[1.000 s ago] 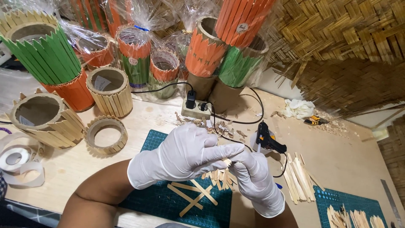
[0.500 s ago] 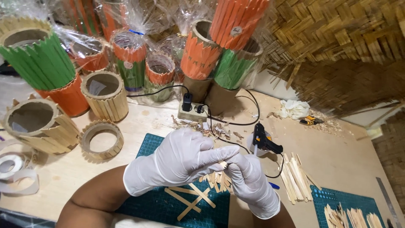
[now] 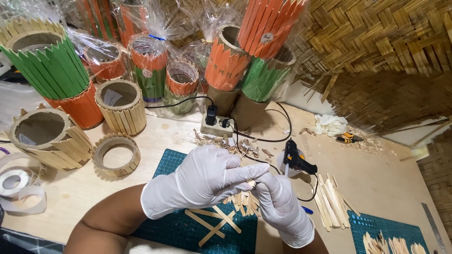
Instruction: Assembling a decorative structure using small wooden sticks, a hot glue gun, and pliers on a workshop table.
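1. The fingers (image 3: 256, 175) of the left hand (image 3: 200, 183) and those of the right hand (image 3: 280, 204) meet above the near middle of the counter (image 3: 179, 136), both in white gloves, pinching a small wooden stick piece (image 3: 251, 183) between their tips.
2. Just below the fingertips lies a loose heap of short wooden sticks (image 3: 242, 201) on a dark green cutting mat (image 3: 174, 226); nearer on the mat, flat sticks form a crossed shape (image 3: 214, 222).
3. Right of the hands a black glue gun (image 3: 296, 161) rests on the counter, with a row of plain sticks (image 3: 332, 202) beside it.
4. Farther off stands a power strip (image 3: 214, 126) with a black cord.
5. At far left sit stick-clad cylinder holders, one plain ring (image 3: 116, 155) and a green one (image 3: 44, 61); tape rolls (image 3: 16, 186) lie at near left.
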